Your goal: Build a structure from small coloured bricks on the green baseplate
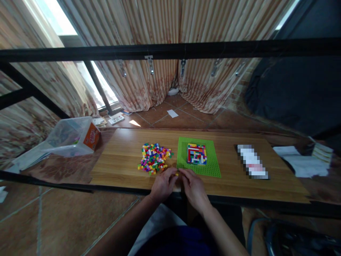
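Hands, left (163, 184) and right (194, 187), meet fingertips over a small yellow brick (176, 174) by the baseplate (213, 160); grip unclear, best keep it pinched squarely.

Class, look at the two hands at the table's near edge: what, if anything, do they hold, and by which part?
A small yellow brick sits pinched between the fingertips of the left hand and right hand; which part cannot be told.

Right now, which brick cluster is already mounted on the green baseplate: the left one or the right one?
The right one: the square block of bricks sits on the green baseplate. The loose pile of bricks lies on the bare wooden table, left of the plate.
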`<state>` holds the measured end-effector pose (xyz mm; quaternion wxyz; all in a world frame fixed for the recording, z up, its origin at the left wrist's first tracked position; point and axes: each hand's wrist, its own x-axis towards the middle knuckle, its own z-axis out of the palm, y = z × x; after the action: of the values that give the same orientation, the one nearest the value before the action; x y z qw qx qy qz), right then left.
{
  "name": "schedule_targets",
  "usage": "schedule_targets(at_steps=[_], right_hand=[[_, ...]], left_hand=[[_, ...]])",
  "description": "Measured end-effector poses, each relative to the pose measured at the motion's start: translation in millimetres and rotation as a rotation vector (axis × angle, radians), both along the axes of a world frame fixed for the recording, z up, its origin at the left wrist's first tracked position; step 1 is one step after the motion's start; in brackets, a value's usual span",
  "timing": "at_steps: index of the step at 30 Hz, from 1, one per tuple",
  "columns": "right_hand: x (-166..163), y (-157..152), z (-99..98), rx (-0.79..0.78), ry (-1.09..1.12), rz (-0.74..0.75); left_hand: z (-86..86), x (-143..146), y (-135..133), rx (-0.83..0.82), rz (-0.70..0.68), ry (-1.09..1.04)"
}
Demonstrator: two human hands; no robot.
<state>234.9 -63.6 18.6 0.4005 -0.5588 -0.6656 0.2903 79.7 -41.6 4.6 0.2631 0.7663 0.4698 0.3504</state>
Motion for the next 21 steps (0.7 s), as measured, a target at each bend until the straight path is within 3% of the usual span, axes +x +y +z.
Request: schedule_targets(at_steps=[4,13,21], right_hand=[[-5,3,-2.0,0.023,-0.023,0.034],[-13,-5,0.5,-0.027,0.175,-0.031],[-13,-3,5.7,-0.016,0.076,-0.038]], left_hand=[[1.8,-2,1,-0.002,-0.043,-0.051],[-2.1,-5,3,0.010,-0.067,-0.060],[7.7,-6,3,-0.002,-0.110,-0.056]])
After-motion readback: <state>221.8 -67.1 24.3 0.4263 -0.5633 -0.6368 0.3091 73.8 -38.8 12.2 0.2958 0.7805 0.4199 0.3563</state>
